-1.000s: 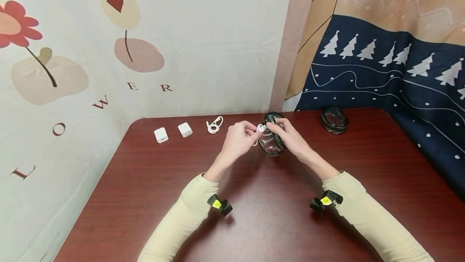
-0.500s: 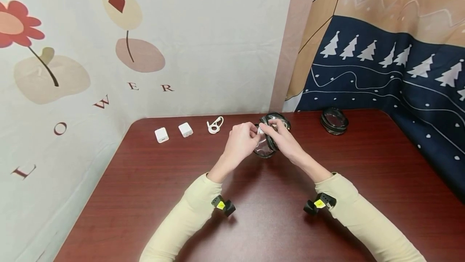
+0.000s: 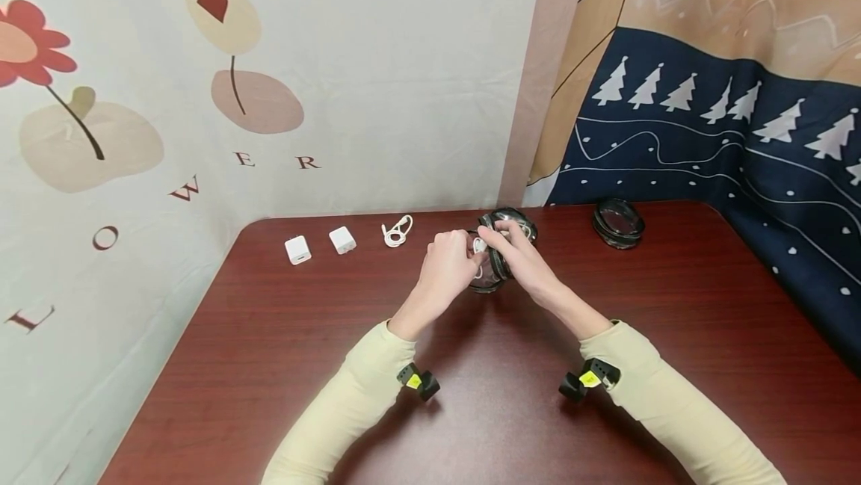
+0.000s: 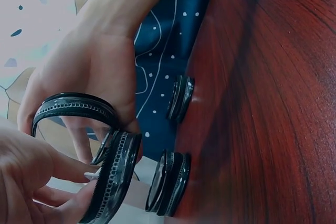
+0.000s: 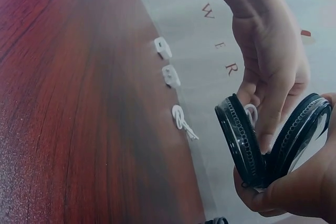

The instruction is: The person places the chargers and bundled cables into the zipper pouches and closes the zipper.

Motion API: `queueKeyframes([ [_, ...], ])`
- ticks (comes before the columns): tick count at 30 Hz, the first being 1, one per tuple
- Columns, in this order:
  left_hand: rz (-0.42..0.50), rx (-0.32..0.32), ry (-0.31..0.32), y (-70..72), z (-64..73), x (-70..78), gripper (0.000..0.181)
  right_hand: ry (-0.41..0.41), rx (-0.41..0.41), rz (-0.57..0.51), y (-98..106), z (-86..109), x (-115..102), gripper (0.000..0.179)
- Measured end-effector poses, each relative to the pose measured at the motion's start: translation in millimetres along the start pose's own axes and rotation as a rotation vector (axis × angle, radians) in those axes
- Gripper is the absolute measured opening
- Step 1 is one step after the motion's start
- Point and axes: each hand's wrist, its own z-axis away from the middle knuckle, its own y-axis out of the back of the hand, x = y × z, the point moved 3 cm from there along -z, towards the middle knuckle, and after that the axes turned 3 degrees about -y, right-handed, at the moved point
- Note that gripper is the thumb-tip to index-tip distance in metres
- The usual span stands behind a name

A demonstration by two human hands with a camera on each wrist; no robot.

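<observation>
In the right wrist view, a small round zip case [image 5: 239,140], clear with black zipped edges, is spread wide like a clam. My right hand [image 3: 528,261] grips it from the right side, thumb and fingers around its edge. Reaching into the opening from the left, my left hand [image 3: 444,264] pinches a coiled white cable [image 3: 479,245] between fingertips. The cable lies between the two halves of the case, partly hidden by the fingers. In the left wrist view, the zip teeth of the upper half [image 4: 73,106] arch over the left fingers.
Along the table's [image 3: 484,410] back edge stand two white charger plugs [image 3: 298,250] and a coiled white cable [image 3: 397,232]. Another round case [image 3: 516,220] sits just behind the hands. A further round black-edged case [image 3: 618,223] stands at the back right.
The right hand has brought the case leftward, around the left hand's fingertips. The coiled cable, earlier outside at the case's left, now sits within the opening. The case behind shows more.
</observation>
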Motion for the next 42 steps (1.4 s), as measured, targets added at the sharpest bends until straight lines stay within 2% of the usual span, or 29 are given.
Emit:
queueKeyframes([
  [5,0.012,-0.010,0.006,-0.1,0.9,-1.5,0.027,0.006,0.000,-0.002,0.9,-0.6,2.8,0.062],
  [13,0.056,-0.026,-0.056,-0.4,0.7,-1.9,0.009,-0.003,0.001,-0.003,4.4,-0.9,7.1,0.063],
  [20,0.076,-0.045,-0.070,0.0,1.3,-0.8,0.007,0.007,-0.001,-0.019,5.0,-1.4,9.0,0.057],
  [28,0.089,-0.035,-0.075,1.1,3.0,-0.6,0.010,0.008,-0.002,-0.032,5.3,0.5,6.4,0.060],
  [34,0.077,0.002,-0.057,4.1,3.6,-2.1,0.014,-0.003,-0.010,-0.036,7.7,-1.2,6.3,0.063],
  [42,0.054,0.026,-0.049,8.0,5.4,-9.9,0.017,-0.020,-0.021,-0.030,12.3,-2.0,3.2,0.064],
])
